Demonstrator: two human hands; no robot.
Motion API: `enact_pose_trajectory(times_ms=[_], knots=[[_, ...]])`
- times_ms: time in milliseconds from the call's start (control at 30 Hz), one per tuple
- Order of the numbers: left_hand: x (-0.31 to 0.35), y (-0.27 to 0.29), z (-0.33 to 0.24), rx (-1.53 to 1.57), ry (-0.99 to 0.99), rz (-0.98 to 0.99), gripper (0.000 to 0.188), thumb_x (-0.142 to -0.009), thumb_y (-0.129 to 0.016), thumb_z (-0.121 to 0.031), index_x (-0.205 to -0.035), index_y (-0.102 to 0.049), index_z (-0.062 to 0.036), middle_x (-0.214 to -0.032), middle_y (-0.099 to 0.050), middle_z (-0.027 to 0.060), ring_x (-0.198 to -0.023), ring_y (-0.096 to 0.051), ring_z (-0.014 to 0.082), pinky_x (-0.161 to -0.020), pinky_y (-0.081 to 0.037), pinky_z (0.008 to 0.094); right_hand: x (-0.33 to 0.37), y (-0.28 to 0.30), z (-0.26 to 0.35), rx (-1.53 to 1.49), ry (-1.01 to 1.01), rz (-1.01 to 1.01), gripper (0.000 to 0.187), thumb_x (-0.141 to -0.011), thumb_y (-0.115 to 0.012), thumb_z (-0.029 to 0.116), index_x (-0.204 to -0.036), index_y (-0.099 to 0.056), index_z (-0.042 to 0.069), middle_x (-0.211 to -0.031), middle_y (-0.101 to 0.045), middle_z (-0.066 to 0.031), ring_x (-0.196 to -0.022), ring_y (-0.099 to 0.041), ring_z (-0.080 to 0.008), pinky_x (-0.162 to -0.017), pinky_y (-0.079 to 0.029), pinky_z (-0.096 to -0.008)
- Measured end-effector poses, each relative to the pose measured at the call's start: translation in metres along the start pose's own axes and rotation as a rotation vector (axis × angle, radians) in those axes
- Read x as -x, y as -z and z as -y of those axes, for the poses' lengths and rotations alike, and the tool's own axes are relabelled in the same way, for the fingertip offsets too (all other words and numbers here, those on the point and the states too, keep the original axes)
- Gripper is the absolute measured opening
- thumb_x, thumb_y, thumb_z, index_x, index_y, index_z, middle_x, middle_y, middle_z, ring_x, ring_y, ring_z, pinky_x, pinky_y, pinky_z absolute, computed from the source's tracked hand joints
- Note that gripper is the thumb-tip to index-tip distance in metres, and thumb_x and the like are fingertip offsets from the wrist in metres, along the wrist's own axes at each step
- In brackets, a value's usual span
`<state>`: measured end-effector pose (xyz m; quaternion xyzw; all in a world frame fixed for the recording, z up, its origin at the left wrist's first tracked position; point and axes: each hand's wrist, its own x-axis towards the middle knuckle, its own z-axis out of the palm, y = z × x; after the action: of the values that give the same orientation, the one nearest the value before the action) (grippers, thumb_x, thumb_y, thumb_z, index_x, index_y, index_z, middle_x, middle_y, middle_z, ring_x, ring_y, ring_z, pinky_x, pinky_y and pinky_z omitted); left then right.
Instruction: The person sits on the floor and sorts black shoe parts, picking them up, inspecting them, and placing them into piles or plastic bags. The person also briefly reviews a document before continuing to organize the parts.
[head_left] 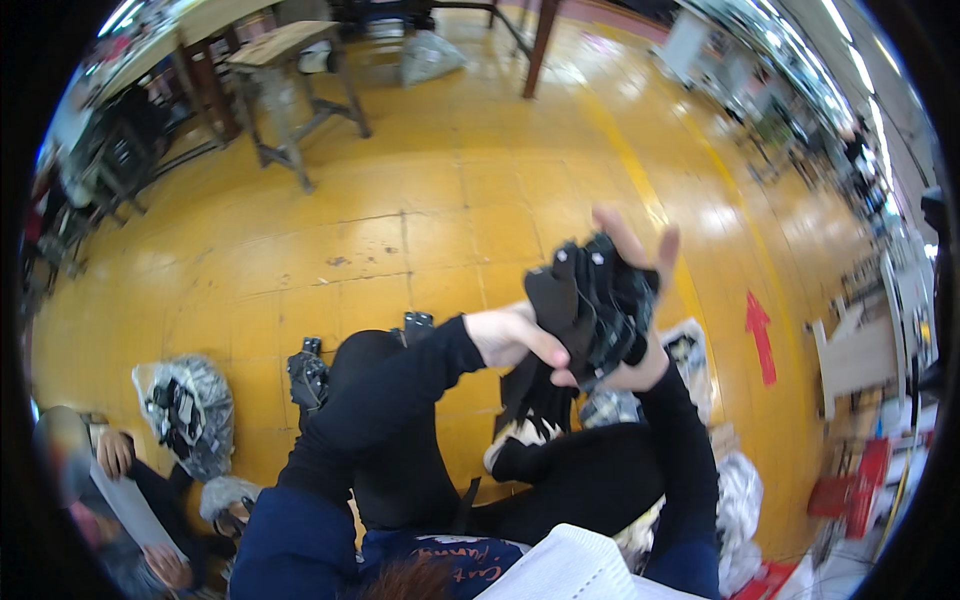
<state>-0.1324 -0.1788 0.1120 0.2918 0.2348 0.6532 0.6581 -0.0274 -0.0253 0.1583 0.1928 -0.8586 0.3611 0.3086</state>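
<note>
While the right hand (640, 300) cradles a bundle of flat black strap-like pieces (590, 300) from behind, fingers spread upward, the left hand (515, 335) pinches its near edge. Sorting or counting seems under way; next likely calls for peeling one piece free without loosening the stack.

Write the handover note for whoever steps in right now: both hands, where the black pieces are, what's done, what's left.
Left hand: pinching the near edge of the bundle of black strap pieces.
Right hand: cupped behind and under the bundle, fingers spread, holding it raised above the lap.
Elsewhere: more black pieces in a clear bag on the yellow floor to the left.
Done: bundle gathered in hand.
Left: bundle not yet set down.
</note>
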Motion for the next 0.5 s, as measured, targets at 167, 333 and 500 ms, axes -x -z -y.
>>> enact_pose_trajectory(times_ms=[167,333,500], knots=[[-0.001,0.001,-0.002,-0.098,0.012,0.073,0.059,-0.066,-0.074,0.005,-0.121,-0.053,0.0029,-0.117,-0.061,0.0111,-0.107,-0.057,0.018,-0.093,-0.044,0.0291,-0.001,-0.006,0.006,0.03,0.165,-0.068,0.117,-0.064,-0.08,0.042,-0.144,-0.001,0.009,-0.113,-0.05,-0.0115,-0.126,-0.035,-0.0388,-0.109,-0.016,-0.0535],[-0.005,-0.004,0.002,-0.303,-0.103,-0.018,0.029,-0.066,-0.068,0.006,-0.094,-0.066,0.002,-0.09,-0.066,0.0092,-0.081,-0.061,0.0154,-0.076,-0.049,0.0257,0.004,-0.01,0.009,0.243,0.086,-0.066,0.119,-0.057,-0.08,0.06,-0.14,-0.014,0.006,-0.127,-0.048,-0.0116,-0.138,-0.022,-0.0401,-0.113,-0.004,-0.0535],[-0.002,-0.002,-0.005,-0.697,0.142,-0.025,0.033,-0.071,-0.076,-0.006,-0.102,-0.066,-0.0013,-0.098,-0.067,0.0069,-0.096,-0.058,0.013,-0.088,-0.043,0.0265,0.003,-0.004,0.014,0.216,0.239,-0.018,0.103,-0.066,-0.082,0.031,-0.143,-0.018,0.006,-0.104,-0.063,-0.0077,-0.117,-0.052,-0.032,-0.114,-0.005,-0.0561]])
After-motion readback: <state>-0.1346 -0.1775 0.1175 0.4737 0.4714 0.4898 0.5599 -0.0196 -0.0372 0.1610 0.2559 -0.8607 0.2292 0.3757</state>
